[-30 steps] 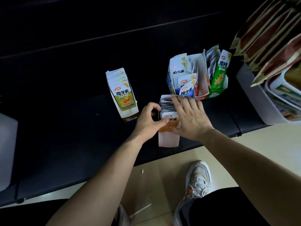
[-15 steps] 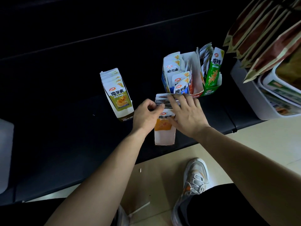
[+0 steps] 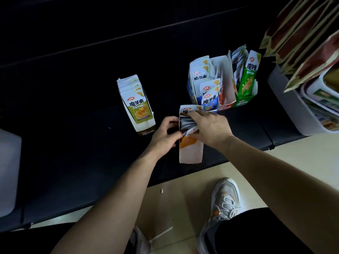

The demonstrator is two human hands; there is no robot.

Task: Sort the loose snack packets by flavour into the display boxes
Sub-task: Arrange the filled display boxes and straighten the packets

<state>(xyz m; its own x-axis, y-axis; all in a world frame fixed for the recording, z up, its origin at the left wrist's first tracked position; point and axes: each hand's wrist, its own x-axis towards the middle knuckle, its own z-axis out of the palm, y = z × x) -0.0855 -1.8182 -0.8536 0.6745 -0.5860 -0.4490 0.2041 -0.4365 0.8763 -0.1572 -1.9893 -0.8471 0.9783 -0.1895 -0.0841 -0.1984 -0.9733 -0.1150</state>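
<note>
A white display box (image 3: pixel 190 154) with orange snack packets (image 3: pixel 189 125) lies near the front edge of the dark bench. My left hand (image 3: pixel 165 133) grips the box's left wall, thumb at the packets. My right hand (image 3: pixel 211 127) lies over the row of packets, fingers curled into them and tilting them. To the left stands an olive-yellow box (image 3: pixel 136 105) full of packets. Behind stand a blue box (image 3: pixel 203 88), a red box (image 3: pixel 226 88) and a green box (image 3: pixel 246 79), each holding packets.
The dark bench (image 3: pixel 73 143) runs across the view, its front edge above a beige floor. A white crate (image 3: pixel 293 110) with packaged goods sits at the right, brown-and-cream bags (image 3: pixel 302 30) above it. A white object (image 3: pixel 7 171) lies at the far left. My shoe (image 3: pixel 223 200) is below.
My right hand has slid toward the near end of the orange box, pushing the packets over, so the rear packet's face shows. My left hand stays on the box's left side.
</note>
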